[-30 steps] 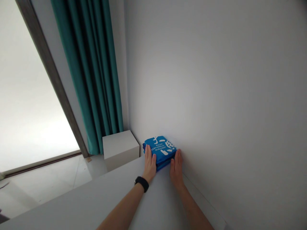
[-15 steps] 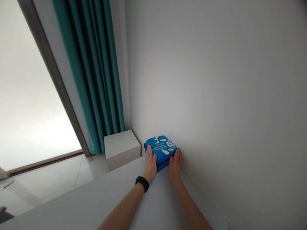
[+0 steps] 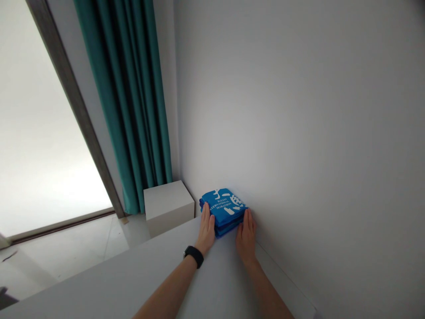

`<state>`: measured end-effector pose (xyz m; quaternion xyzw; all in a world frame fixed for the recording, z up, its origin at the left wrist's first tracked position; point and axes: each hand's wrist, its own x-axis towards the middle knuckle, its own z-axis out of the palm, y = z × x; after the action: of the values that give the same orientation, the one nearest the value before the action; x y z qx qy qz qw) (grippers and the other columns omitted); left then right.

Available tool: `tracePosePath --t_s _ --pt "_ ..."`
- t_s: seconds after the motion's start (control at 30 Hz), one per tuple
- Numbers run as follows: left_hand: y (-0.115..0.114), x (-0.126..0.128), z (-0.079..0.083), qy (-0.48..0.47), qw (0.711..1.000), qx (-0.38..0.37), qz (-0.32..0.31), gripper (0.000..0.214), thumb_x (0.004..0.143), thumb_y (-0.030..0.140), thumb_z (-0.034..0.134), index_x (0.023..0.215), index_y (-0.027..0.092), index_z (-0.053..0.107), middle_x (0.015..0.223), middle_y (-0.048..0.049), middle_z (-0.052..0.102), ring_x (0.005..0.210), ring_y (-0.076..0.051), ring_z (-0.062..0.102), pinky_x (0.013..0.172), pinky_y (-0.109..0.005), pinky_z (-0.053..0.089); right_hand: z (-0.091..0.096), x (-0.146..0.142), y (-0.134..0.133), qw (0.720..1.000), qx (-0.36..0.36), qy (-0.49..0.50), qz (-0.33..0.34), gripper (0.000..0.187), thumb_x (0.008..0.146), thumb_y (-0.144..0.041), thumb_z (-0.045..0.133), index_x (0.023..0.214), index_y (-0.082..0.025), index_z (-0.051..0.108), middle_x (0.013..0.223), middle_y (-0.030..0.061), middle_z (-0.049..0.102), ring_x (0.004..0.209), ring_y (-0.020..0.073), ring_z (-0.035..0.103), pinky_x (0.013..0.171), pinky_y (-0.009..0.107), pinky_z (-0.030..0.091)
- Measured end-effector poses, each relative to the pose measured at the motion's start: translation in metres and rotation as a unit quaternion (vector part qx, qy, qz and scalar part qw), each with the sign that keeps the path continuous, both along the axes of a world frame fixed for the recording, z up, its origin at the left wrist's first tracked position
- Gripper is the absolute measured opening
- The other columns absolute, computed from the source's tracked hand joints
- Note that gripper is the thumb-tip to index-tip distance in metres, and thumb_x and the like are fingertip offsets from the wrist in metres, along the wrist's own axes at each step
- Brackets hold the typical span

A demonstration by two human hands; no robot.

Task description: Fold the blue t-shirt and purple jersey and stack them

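Observation:
A stack of folded blue fabric (image 3: 229, 215) lies at the far end of the white surface, close against the wall. Its top piece carries white print reading "Dalian International Marathon". Along the left side of the stack rests my left hand (image 3: 206, 230), fingers stretched out and touching its edge; a black watch is on that wrist. My right hand (image 3: 246, 235) lies at the near right corner, fingers straight and flat, with the fingertips at the fabric. Neither hand is wrapped round the stack. Whether the folded pieces are bags or clothing cannot be told.
A long white cabinet top (image 3: 133, 283) runs beneath my arms. Beyond its left edge stands a lower white box (image 3: 169, 201), near a teal curtain (image 3: 133, 110). The plain wall (image 3: 299, 133) borders the right side. Left are a bright framed pane (image 3: 43, 133) and tiled floor (image 3: 66, 252).
Both hands have moved slightly apart: my left a little to the left, my right a little right and toward me. More of the stack's near side shows. The stack stays in place.

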<state>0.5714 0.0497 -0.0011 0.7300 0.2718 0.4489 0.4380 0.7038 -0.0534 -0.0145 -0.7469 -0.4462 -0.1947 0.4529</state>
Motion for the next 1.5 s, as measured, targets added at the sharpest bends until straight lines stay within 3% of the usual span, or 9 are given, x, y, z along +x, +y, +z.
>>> tracePosePath --t_s 0.2,0.47,0.8,0.93,1.1,1.3,1.5 --pt "0.002 0.0 -0.002 -0.004 1.0 -0.008 0.0 0.059 0.102 0.047 0.025 0.156 0.022 0.015 0.163 -0.0025 0.009 0.149 -0.019 0.007 0.122 -0.041 0.005 -0.005 0.005 0.005 1.0 -0.018 -0.02 -0.011 0.064 0.095 -0.021 0.026 0.156 -0.02 0.008 0.157 0.0095 0.028 0.141 0.0265 0.027 0.11 0.05 0.032" --pt "0.003 -0.002 -0.001 0.001 1.0 -0.003 -0.009 0.06 0.102 0.047 0.027 0.155 0.021 0.016 0.163 -0.0032 0.01 0.149 -0.019 0.008 0.122 -0.038 0.005 -0.004 0.006 0.013 1.0 0.001 0.015 -0.025 0.064 0.089 -0.019 0.032 0.152 -0.013 0.023 0.148 0.0173 0.036 0.137 0.0303 0.03 0.109 0.054 0.03" --pt "0.005 0.005 -0.007 0.0 1.0 -0.031 0.003 0.063 0.101 0.049 0.028 0.155 0.02 0.015 0.163 -0.005 0.007 0.149 -0.021 0.004 0.122 -0.042 0.005 -0.006 0.001 0.015 0.995 0.036 0.091 0.017 0.066 0.088 -0.021 0.031 0.153 -0.015 0.022 0.154 0.0141 0.027 0.143 0.0289 0.024 0.113 0.055 0.026" --pt "0.01 -0.008 -0.015 -0.001 0.999 -0.045 0.024 0.062 0.101 0.051 0.027 0.154 0.02 0.019 0.163 -0.0037 0.012 0.149 -0.022 0.009 0.122 -0.039 0.008 -0.015 -0.003 0.008 0.991 0.047 0.127 0.018 0.064 0.088 -0.025 0.032 0.15 -0.009 0.026 0.152 0.0177 0.03 0.141 0.0285 0.027 0.115 0.052 0.025" --pt "0.016 -0.04 -0.032 0.029 0.994 -0.085 0.056 0.065 0.098 0.057 0.031 0.152 0.02 0.028 0.16 -0.0081 0.023 0.147 -0.025 0.019 0.122 -0.045 0.013 -0.03 -0.019 -0.007 0.984 0.052 0.167 0.016 0.063 0.087 -0.026 0.036 0.148 -0.01 0.03 0.148 0.0184 0.036 0.137 0.0287 0.033 0.113 0.051 0.027" --pt "0.004 -0.061 -0.033 0.079 0.996 -0.016 0.025 0.064 0.097 0.054 0.036 0.15 0.019 0.032 0.156 -0.0093 0.032 0.144 -0.025 0.029 0.12 -0.046 0.02 -0.032 -0.038 -0.017 0.983 0.062 0.171 0.035 0.058 0.087 -0.026 0.039 0.143 -0.013 0.036 0.138 0.0182 0.044 0.13 0.0296 0.041 0.106 0.051 0.036" --pt "-0.02 -0.075 -0.026 0.142 0.984 0.092 -0.054 0.058 0.1 0.046 0.035 0.152 0.02 0.031 0.155 -0.0077 0.035 0.142 -0.024 0.034 0.119 -0.045 0.026 -0.036 -0.066 -0.02 0.984 0.039 0.155 0.082 0.056 0.09 -0.024 0.037 0.145 -0.015 0.034 0.142 0.0169 0.044 0.132 0.0279 0.041 0.107 0.051 0.036"
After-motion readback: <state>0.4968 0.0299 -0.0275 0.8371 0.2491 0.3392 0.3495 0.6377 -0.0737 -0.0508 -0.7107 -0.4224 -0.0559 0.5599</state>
